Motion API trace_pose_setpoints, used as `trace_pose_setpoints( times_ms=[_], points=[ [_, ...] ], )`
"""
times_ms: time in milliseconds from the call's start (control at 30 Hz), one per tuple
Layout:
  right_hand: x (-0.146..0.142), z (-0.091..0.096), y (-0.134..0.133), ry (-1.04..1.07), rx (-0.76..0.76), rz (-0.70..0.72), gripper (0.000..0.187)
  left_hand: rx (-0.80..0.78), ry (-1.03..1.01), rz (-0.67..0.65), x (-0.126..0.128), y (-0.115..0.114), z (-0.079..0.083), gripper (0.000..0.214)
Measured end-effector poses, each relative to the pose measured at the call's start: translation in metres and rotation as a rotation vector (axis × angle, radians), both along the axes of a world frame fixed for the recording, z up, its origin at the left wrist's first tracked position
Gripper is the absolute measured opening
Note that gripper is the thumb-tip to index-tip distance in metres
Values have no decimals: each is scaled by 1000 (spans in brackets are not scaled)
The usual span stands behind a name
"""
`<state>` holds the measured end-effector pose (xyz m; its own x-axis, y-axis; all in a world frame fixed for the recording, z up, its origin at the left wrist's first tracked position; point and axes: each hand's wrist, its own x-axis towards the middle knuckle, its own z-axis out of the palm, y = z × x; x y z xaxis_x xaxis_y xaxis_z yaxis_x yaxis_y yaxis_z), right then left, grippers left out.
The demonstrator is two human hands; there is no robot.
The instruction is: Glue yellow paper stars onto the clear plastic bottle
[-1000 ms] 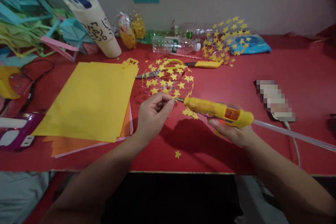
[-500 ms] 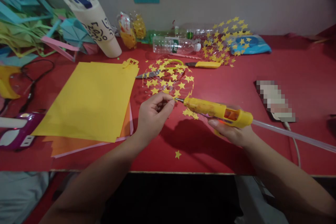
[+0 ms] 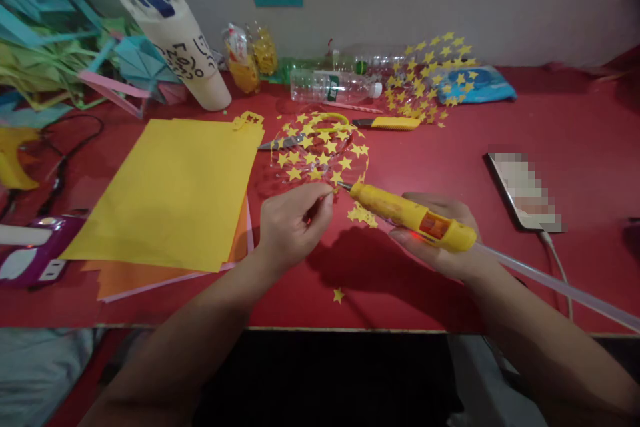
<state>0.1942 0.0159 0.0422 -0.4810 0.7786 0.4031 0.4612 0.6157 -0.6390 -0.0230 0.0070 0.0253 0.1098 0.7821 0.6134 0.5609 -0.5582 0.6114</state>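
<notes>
The left hand [image 3: 293, 223] is above the bench [image 3: 565, 113], thumb and forefinger pressed together at the tips; whether they pinch anything is too small to tell. The right hand [image 3: 453, 263] has its fingers wrapped around a yellow glue gun [image 3: 400, 210], its nozzle pointing at the left fingertips and just beside them. Beyond both, midway between the bench's left and right edges, sits a clear plastic dome [image 3: 323, 159] dotted with stars, scissors [image 3: 281, 143] showing by it. One loose star [image 3: 339, 295] lies near the front edge; yellow paper [image 3: 175, 193] lies toward the left edge.
</notes>
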Motion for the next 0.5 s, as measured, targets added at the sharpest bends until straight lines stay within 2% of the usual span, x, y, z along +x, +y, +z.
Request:
trace_pose_setpoints(
  times_ms=[33, 100, 167, 233, 300, 367, 500],
  points=[
    [1, 1, 1, 6, 35, -35, 29, 0, -6, -14, 0, 0, 0, 16],
    [8, 2, 5, 9, 114, -148, 17, -116, -74, -49, 1, -1, 1, 15],
    [20, 0, 14, -64, 190, -263, 10, -333, -174, -113, 5, -1, 1, 13],
    [34, -6, 26, -234, 230, -285, 10, -569, -276, -204, 9, -2, 1, 11],
    [48, -15, 38, -394, 169, -206, 10, -772, -353, -298, 13, -3, 1, 11],
    [58, -26, 48, -500, 135, -146, 21, -923, -418, -357, 15, -2, 0, 12],
    [68, -43, 57, -559, 136, -18, 24, -1119, -558, -374, 16, 0, -2, 12]
  ],
)
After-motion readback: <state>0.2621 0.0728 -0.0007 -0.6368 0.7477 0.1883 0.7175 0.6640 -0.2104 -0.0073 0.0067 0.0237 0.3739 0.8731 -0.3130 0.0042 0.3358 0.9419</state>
